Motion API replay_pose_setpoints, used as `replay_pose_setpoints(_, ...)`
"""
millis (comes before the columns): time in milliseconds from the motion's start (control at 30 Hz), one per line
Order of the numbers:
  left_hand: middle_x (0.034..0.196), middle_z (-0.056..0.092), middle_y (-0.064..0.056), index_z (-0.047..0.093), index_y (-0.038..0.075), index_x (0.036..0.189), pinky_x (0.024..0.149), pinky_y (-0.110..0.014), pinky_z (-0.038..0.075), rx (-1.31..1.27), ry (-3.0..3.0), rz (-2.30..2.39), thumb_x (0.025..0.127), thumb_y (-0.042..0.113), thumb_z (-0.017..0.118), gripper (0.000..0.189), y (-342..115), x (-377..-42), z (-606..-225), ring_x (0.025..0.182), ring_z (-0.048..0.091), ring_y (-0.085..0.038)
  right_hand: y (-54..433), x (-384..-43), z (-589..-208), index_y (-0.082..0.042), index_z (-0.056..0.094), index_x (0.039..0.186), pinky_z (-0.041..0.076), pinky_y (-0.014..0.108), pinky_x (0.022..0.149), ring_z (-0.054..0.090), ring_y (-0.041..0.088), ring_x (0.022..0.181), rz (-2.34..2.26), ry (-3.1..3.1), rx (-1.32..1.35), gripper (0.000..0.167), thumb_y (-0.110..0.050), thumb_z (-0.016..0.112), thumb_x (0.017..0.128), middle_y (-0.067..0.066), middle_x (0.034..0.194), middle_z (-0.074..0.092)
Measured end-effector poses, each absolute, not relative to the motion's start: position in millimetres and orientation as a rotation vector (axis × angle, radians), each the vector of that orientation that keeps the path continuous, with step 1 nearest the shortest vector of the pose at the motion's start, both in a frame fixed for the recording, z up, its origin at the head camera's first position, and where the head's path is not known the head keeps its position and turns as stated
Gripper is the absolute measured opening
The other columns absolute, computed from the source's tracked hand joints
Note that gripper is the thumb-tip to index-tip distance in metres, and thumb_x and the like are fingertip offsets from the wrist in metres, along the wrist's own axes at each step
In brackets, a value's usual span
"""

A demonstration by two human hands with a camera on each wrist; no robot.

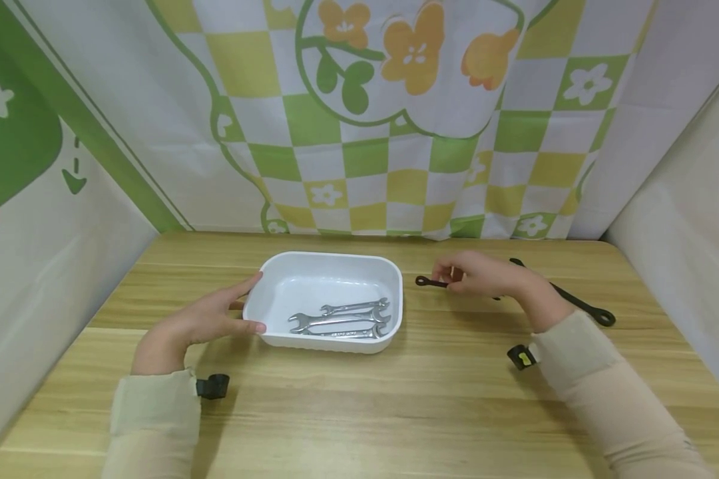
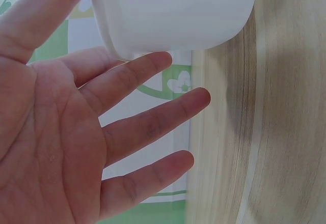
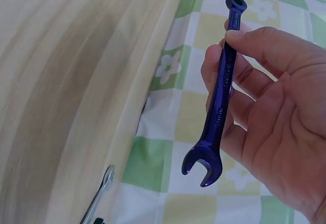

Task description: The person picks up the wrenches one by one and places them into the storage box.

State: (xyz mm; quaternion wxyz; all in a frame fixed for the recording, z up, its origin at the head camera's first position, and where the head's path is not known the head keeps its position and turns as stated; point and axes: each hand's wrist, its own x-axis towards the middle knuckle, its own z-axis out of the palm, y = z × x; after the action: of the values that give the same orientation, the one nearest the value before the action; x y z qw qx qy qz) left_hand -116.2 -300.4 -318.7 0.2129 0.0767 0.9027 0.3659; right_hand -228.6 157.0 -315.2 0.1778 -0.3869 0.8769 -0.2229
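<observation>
My left hand (image 1: 206, 318) rests against the left end of a white plastic bin (image 1: 317, 342), thumb at the near corner. In the left wrist view its fingers (image 2: 153, 124) are spread and nearly straight, some clear of the bin wall. Several silver open-end wrenches (image 1: 341, 319) lie along the near side inside the bin. To the right of the bin, my right hand (image 1: 482, 274) pinches a small dark combination wrench (image 3: 219, 91) between thumb and fingers near its ring end. Its open jaw end points away from the thumb, and bluish glints show on the shaft.
A longer black wrench (image 1: 584, 307) lies on the wooden table (image 1: 359, 412) behind the right forearm. A silver wrench end (image 3: 104, 183) shows low in the right wrist view. Patterned cloth (image 1: 389, 159) hangs at the table's back edge, with pale cloth at both sides.
</observation>
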Motion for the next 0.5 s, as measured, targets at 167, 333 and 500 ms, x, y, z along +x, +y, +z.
replay_pose_setpoints(167, 0.157, 0.030, -0.030, 0.005, 0.016, 0.161, 0.103, -0.058, 0.046, 0.226, 2.517, 1.008, 0.086, 0.042, 0.076, 0.107, -300, -116, -319, 0.140, 0.039, -0.050, 150, -229, -311, -0.011, 0.067, 0.109, 0.050, 0.035, 0.079, 0.061, 0.018, 0.094, -0.645, 2.478, -1.130, 0.021, -0.001, 0.058, 0.093, 0.008, 0.101, 0.068)
replay_pose_setpoints(333, 0.156, 0.032, -0.030, 0.006, 0.016, 0.161, 0.102, -0.059, 0.046, 0.236, 2.531, 0.988, 0.086, 0.043, 0.076, 0.107, -300, -116, -319, 0.139, 0.040, -0.050, 142, -228, -307, -0.011, 0.067, 0.110, 0.051, 0.035, 0.080, 0.062, 0.018, 0.093, -0.663, 2.465, -1.167, 0.023, 0.000, 0.059, 0.092, 0.008, 0.101, 0.068)
replay_pose_setpoints(500, 0.156, 0.031, -0.030, 0.006, 0.015, 0.161, 0.103, -0.059, 0.045, 0.241, 2.527, 0.993, 0.086, 0.042, 0.076, 0.107, -300, -117, -319, 0.139, 0.039, -0.050, 131, -227, -304, -0.010, 0.068, 0.110, 0.052, 0.033, 0.080, 0.062, 0.017, 0.091, -0.707, 2.444, -1.238, 0.023, 0.001, 0.060, 0.091, 0.010, 0.100, 0.069)
